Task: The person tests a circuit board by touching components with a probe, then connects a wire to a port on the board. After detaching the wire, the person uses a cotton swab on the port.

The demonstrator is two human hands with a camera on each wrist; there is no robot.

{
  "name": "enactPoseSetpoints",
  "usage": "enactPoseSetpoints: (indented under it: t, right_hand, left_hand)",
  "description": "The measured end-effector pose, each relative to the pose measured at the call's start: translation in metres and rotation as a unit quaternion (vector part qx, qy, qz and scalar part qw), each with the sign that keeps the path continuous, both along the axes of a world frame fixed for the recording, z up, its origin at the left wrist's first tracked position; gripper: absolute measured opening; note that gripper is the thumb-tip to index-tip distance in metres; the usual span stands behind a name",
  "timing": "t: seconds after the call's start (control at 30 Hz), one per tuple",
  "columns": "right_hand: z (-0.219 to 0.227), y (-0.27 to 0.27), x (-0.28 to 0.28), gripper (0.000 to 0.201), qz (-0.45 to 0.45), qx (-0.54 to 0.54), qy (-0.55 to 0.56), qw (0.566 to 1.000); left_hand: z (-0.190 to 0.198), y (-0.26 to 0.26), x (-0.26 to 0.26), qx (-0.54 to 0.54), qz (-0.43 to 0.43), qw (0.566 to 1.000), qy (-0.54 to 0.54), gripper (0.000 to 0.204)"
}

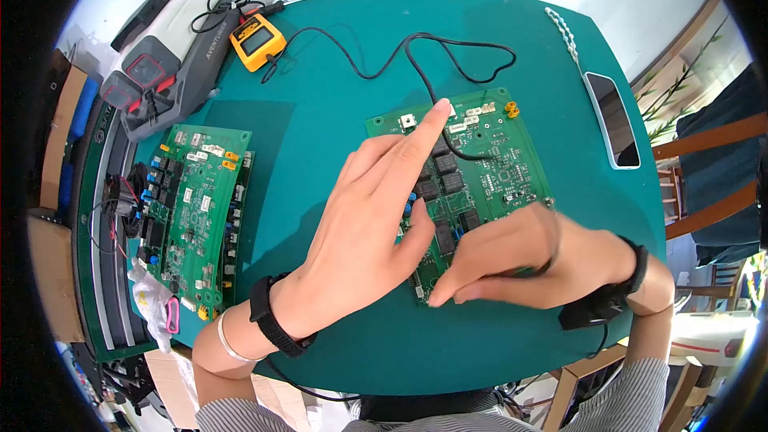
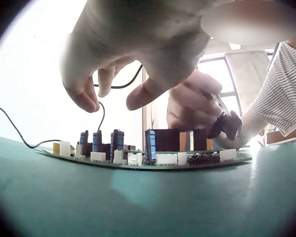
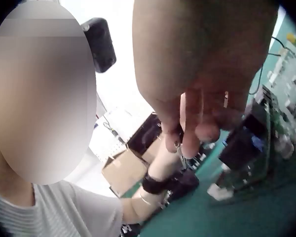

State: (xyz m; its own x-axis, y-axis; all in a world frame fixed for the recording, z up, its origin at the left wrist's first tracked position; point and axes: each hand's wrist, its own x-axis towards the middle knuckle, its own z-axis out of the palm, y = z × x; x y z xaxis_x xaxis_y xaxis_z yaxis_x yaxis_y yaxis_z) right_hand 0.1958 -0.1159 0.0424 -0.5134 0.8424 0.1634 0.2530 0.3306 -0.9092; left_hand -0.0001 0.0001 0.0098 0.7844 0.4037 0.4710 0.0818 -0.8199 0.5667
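Note:
My left hand is over a green circuit board, index finger stretched toward its far edge, the fingertip right at a black cable. In the left wrist view its bent fingers hang above the board's blue and black components. My right hand is at the near right part of the board, thumb and forefinger pinched together near the front corner. A small metallic thing shows at its fingertips in the right wrist view; most of it is hidden, so I cannot tell its kind.
A yellow meter with the cable lies at the back left, beside a grey and black machine. Stacked circuit boards lie on the left, near a plastic bag. A phone with a beaded strap lies on the right.

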Motion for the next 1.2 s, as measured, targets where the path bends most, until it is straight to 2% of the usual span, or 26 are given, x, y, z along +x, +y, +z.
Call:
enactPoseSetpoints:
  t: [0.03,0.07,0.13,0.17,0.2,0.23,0.27,0.33,0.37,0.43,0.57,0.67,0.73,0.9,0.97,1.2]
  right_hand:
    - [0.015,-0.002,0.004,0.02,-0.03,-0.075,0.051,0.995]
    - [0.03,-0.005,0.007,0.02,-0.029,-0.076,0.049,0.995]
    - [0.053,-0.012,0.017,0.03,-0.174,-0.074,-0.031,0.982]
    - [0.046,-0.009,0.029,0.03,-0.187,0.116,-0.119,0.968]
    - [0.048,-0.009,0.037,0.028,-0.215,0.178,-0.2,0.939]
    - [0.051,-0.01,0.042,0.026,-0.24,0.237,-0.279,0.899]
    - [0.052,-0.012,0.046,0.026,-0.24,0.238,-0.279,0.899]
    - [0.054,-0.015,0.054,0.021,-0.265,0.284,-0.391,0.834]
    - [0.058,-0.018,0.056,0.021,-0.265,0.284,-0.392,0.834]
    - [0.065,-0.023,0.058,0.019,-0.277,0.193,-0.526,0.78]
    - [0.048,-0.021,0.075,0.019,-0.279,0.201,-0.494,0.798]
    - [0.042,-0.015,0.073,0.02,-0.234,0.212,-0.475,0.821]
    - [0.04,-0.012,0.062,0.018,-0.169,0.152,-0.415,0.881]
    - [0.019,-0.003,0.04,0.014,-0.144,0.147,-0.369,0.906]
    - [0.008,0.001,0.035,0.014,-0.137,0.112,-0.288,0.941]
    - [-0.008,0.006,0.028,0.013,-0.121,0.099,-0.26,0.953]
  left_hand:
    - [0.001,0.0,0.0,-0.001,-0.008,1.0,0.012,0.086]
    - [0.001,0.0,-0.001,-0.003,-0.015,1.0,0.024,0.084]
    - [0.001,-0.002,0.0,-0.017,-0.017,0.999,0.035,0.081]
    - [0.0,-0.003,0.0,-0.031,-0.021,0.998,0.046,0.078]
    - [-0.001,-0.002,0.0,-0.03,-0.021,0.998,0.045,0.078]
    - [-0.002,-0.001,-0.002,-0.004,-0.042,0.996,0.075,0.072]
    - [-0.003,-0.001,-0.002,0.022,-0.064,0.992,0.106,0.065]
    - [0.0,-0.002,-0.002,0.045,-0.079,0.991,0.103,0.061]
    - [0.001,-0.004,-0.001,0.066,-0.094,0.988,0.1,0.058]
    - [-0.003,-0.004,-0.001,0.071,-0.093,0.988,0.1,0.06]
    - [-0.002,-0.002,-0.002,0.089,-0.137,0.98,0.114,0.058]
    - [-0.002,-0.002,-0.002,0.098,-0.152,0.977,0.111,0.058]
    - [-0.002,-0.003,-0.001,0.098,-0.153,0.978,0.103,0.058]
    - [-0.002,-0.006,0.001,0.091,-0.124,0.982,0.107,0.064]
    - [0.0,-0.005,0.0,0.098,-0.119,0.982,0.112,0.063]
    - [0.004,-0.005,0.0,0.113,-0.099,0.981,0.123,0.054]
